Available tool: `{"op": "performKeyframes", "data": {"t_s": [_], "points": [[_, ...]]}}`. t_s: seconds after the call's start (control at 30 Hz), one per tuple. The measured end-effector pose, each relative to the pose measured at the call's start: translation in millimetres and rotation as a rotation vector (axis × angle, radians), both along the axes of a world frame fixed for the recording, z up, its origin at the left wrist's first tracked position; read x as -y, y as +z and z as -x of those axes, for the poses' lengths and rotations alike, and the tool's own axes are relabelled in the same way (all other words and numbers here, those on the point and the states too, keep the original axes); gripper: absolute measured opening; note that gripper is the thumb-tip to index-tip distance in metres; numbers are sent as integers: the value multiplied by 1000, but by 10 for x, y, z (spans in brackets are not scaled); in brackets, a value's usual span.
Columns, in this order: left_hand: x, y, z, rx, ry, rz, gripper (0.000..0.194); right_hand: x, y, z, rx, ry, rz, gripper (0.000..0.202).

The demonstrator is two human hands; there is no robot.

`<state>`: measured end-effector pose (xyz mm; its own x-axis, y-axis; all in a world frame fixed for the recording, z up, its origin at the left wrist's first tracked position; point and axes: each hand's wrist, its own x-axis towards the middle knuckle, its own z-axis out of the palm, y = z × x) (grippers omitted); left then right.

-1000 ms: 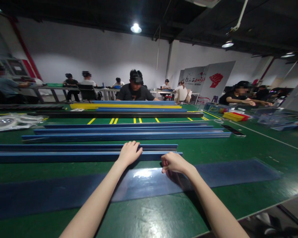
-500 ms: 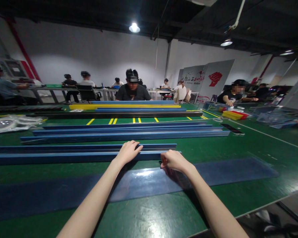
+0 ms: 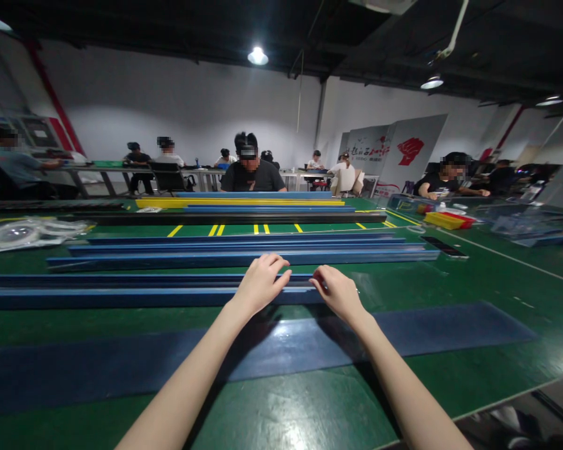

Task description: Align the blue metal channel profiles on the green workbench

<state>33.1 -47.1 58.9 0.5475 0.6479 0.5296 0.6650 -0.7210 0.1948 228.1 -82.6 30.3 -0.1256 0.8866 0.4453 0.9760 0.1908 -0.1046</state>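
Over the near blue channel strip [image 3: 122, 297], my left hand [image 3: 263, 281] is open, its fingers stretched forward and its thumb apart. My right hand [image 3: 338, 290] is by the right end of that strip, fingers bent and a gap showing between them and the thumb; I make out nothing held in it. Whether either hand touches the strip is unclear. Below both wrists a long see-through bluish plastic sheet [image 3: 431, 331] lies flat on the green table [image 3: 281, 415], partly behind my forearms.
More blue channel strips [image 3: 216, 258] lie beyond my hands, then a black strip [image 3: 216, 219] and a yellow one [image 3: 244, 203]. A phone [image 3: 445, 247] and a yellow tray [image 3: 443, 220] are at right; bagged rolls [image 3: 19, 234] at left. A person [image 3: 253, 175] sits opposite.
Both hands have lifted slightly, my left one also shifting right, closer to my right hand. The fingers of my right hand have loosened from a tighter curl. The view has shifted a little.
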Motion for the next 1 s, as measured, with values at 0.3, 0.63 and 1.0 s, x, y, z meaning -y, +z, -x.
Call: {"op": "performKeyframes", "data": {"t_s": [0.3,0.63,1.0], "points": [[201,-136,-198,-266,-205,-64,30,-120,-136,-236,-1,-190,-165,23],[107,-417,-207,-315,-221,4,44,-150,-163,-334,-58,-294,-181,22],[-21,-377,-111,-315,-36,-59,41,-190,-200,-443,-120,-388,-310,20]]}}
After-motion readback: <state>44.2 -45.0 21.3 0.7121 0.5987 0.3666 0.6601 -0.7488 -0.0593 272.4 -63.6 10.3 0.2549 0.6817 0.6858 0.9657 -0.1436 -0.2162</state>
